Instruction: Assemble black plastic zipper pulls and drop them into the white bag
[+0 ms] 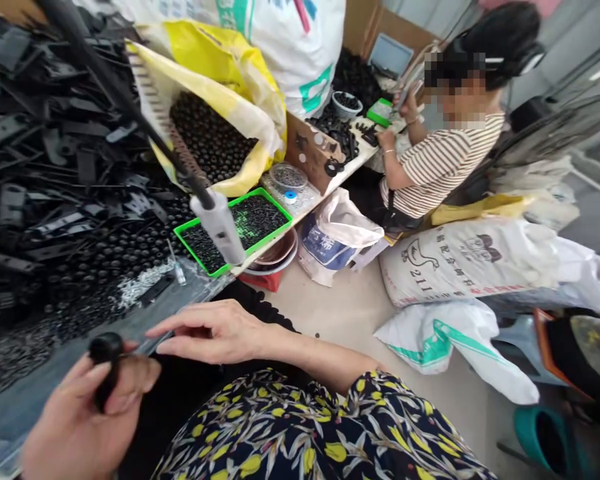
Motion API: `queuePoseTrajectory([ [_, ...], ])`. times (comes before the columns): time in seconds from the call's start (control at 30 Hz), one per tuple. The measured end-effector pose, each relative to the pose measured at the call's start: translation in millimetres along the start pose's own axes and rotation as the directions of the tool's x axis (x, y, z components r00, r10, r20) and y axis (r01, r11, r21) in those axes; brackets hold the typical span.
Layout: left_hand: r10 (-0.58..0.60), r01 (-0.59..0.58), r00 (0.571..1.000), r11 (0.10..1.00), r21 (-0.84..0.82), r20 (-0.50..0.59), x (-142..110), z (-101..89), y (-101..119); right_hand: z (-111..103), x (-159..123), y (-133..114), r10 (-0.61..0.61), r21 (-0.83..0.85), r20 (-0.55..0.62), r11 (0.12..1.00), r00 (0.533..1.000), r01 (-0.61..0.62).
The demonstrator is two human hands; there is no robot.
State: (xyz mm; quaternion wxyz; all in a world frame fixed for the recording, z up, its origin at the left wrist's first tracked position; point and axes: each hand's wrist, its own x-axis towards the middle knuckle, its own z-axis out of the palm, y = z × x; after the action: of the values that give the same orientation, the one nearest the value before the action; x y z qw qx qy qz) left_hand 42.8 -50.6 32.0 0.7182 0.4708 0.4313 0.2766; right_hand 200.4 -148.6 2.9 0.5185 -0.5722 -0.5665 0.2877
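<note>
My left hand (pixel 87 413) is closed around a small black part with a rounded end (pixel 106 350); its lower portion is hidden by my fingers. To the right of it, my right hand (pixel 220 331) is held with index finger and thumb stretched out and apart, nothing visible between them. Its fingertips point toward the held part without touching it. Beyond both hands, the bench (pixel 180 297) carries a small pile of silvery pins (pixel 143 283) and a slim tool with a clear handle (pixel 179 272). A green-rimmed tray (pixel 267 230) holds small black pieces.
Heaped black plastic parts (pixel 35 167) cover the left of the bench. A yellow sack (pixel 273 127) of round black pieces stands behind the tray. A dark rod with a pale sleeve (pixel 220 230) crosses above it. Another person (pixel 440 160) works farther along; stuffed sacks (pixel 470 260) lie right.
</note>
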Motion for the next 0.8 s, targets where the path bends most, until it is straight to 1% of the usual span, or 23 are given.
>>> queuePoseTrajectory([
  [0.07,-0.058,0.055,0.998,0.993,-0.108,-0.020,4.1,-0.7,5.6,-7.5,2.8,4.8,-0.013,0.001,-0.057,1.000,0.998,0.013],
  [0.13,-0.108,0.093,0.992,0.976,-0.195,-0.068,3.9,-5.7,7.5,-13.2,5.7,9.3,-0.023,0.019,-0.121,0.999,0.992,0.026],
  [0.23,-0.148,0.114,0.984,0.952,-0.284,-0.100,-4.0,-16.8,1.4,-17.5,11.2,16.1,-0.010,0.021,-0.208,1.000,0.978,0.015],
  [0.3,-0.181,0.153,0.982,0.924,-0.349,-0.050,-9.0,-21.2,-6.4,-19.4,19.3,22.8,0.001,-0.010,-0.259,1.000,0.966,-0.004],
  [0.37,-0.164,0.153,0.986,0.908,-0.389,0.003,-10.5,-21.7,-13.9,-20.5,32.2,30.7,0.053,-0.001,-0.287,0.998,0.957,-0.055],
  [0.4,-0.150,0.151,0.988,0.908,-0.391,0.034,-10.0,-21.0,-16.9,-20.4,39.7,34.4,0.056,-0.003,-0.297,0.998,0.953,-0.060],
  [0.43,-0.135,0.131,0.991,0.908,-0.399,0.017,-9.2,-20.1,-19.4,-19.9,47.1,37.5,0.038,-0.033,-0.298,0.998,0.954,-0.050],
  [0.47,-0.123,0.115,0.992,0.909,-0.401,0.007,-8.3,-19.4,-21.3,-19.3,54.2,40.1,0.005,-0.082,-0.288,0.996,0.958,-0.030],
  [0.53,-0.099,0.085,0.995,0.911,-0.403,-0.014,-6.7,-19.6,-23.6,-18.8,66.7,43.7,-0.058,-0.198,-0.210,0.980,0.976,0.015],
  [0.63,-0.070,0.054,0.997,0.915,-0.400,-0.025,-4.4,-24.8,-23.4,-23.6,83.6,47.2,-0.089,-0.377,-0.102,0.925,0.991,0.045],
  [0.7,-0.052,0.035,0.998,0.921,-0.388,-0.035,-2.8,-29.7,-20.6,-29.6,95.5,49.2,-0.080,-0.517,-0.060,0.855,0.995,0.038],
  [0.73,-0.045,0.027,0.998,0.924,-0.381,-0.038,-2.2,-31.9,-18.5,-32.3,101.6,50.3,-0.071,-0.592,-0.019,0.805,0.997,0.046],
  [0.8,-0.030,0.013,0.999,0.932,-0.362,-0.042,-1.0,-35.3,-13.4,-34.7,113.8,53.4,-0.041,-0.720,0.103,0.686,0.994,0.103],
])
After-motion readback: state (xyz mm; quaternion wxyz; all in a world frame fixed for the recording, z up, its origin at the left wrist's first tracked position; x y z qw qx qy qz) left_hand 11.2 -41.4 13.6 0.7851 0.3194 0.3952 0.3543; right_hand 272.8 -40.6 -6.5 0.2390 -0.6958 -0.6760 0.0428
